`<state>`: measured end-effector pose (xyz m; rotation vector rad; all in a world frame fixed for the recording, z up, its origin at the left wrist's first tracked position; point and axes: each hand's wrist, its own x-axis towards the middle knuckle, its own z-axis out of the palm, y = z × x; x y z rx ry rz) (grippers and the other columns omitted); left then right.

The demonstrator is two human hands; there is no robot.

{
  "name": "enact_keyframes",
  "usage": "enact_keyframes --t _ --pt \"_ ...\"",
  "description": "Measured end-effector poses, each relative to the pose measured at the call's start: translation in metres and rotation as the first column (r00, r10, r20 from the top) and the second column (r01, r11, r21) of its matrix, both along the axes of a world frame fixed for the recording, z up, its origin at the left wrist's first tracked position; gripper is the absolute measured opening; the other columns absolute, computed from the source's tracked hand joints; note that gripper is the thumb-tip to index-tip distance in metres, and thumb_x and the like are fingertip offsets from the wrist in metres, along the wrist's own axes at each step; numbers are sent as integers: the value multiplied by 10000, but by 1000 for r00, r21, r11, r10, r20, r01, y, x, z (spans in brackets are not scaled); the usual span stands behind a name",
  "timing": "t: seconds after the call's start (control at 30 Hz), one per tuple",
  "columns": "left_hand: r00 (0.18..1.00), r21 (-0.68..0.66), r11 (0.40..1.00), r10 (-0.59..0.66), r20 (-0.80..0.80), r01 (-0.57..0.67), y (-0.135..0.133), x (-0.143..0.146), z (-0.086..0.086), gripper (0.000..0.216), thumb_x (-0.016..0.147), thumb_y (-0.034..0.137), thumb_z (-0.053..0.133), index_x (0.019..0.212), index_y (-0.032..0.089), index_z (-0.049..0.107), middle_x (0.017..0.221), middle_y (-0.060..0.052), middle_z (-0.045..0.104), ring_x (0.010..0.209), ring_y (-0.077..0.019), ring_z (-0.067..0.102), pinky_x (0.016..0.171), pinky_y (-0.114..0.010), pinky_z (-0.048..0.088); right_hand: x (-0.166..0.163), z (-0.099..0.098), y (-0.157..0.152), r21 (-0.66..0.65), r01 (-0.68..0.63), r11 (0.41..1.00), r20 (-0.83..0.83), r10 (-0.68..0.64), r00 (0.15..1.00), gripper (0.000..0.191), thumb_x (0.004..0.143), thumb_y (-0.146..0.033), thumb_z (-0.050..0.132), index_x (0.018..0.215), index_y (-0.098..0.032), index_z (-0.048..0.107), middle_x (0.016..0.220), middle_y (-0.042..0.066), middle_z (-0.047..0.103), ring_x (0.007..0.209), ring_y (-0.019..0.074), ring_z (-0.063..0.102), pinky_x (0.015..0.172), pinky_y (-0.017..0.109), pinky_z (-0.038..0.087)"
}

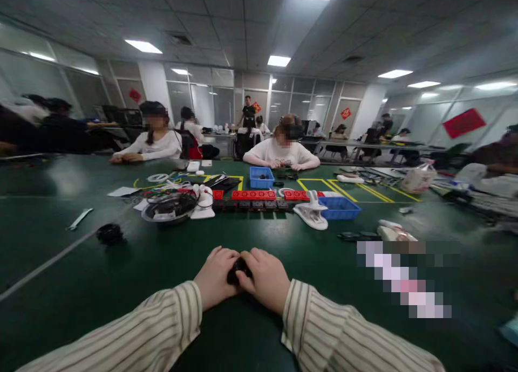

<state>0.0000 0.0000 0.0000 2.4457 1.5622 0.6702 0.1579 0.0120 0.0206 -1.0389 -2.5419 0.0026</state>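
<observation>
Low in the middle of the head view, my left hand [217,275] and my right hand [265,277] meet over the green table [170,269]. Both are closed around a small, rounded black object [238,271]. Fingers cover most of it, so its kind cannot be made out. The fingertips of the two hands nearly touch at its far side. Apart from them, to the left, lies a black bundle [110,234] that looks like coiled cable.
Ahead stand a row of red [254,195] and black sockets, blue bins [342,207], a bowl [168,210] of dark items and a white clip-like stand [313,213]. Right lie a dark tool [362,236] and a pale packet [396,232]. People sit across the table.
</observation>
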Motion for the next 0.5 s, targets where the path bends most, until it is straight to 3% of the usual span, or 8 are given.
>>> enact_keyframes --t 0.17,0.4,0.5 --pt "999 12 999 32 18 -32 0 0 0 343 592 318 671 874 152 568 899 -51 566 875 -235 507 839 -385 372 3 4 3 -23 -31 999 0 31 1000 255 781 -309 512 1000 -180 534 873 41 542 792 173 506 667 266 386" --pt "999 62 998 34 -31 -32 -2 -2 1 241 646 342 636 780 168 537 813 -21 550 795 -203 501 784 -351 388 4 6 -3 14 -22 1000 12 22 1000 223 814 -303 481 1000 -188 524 861 43 530 778 172 492 642 265 369" --pt "997 84 996 42 -65 -36 -3 -2 1 265 628 361 651 773 165 547 820 -32 565 811 -214 504 826 -373 371 4 3 -4 29 -11 1000 -4 11 1000 300 814 -404 495 1030 -197 515 864 47 529 791 191 488 641 284 368"
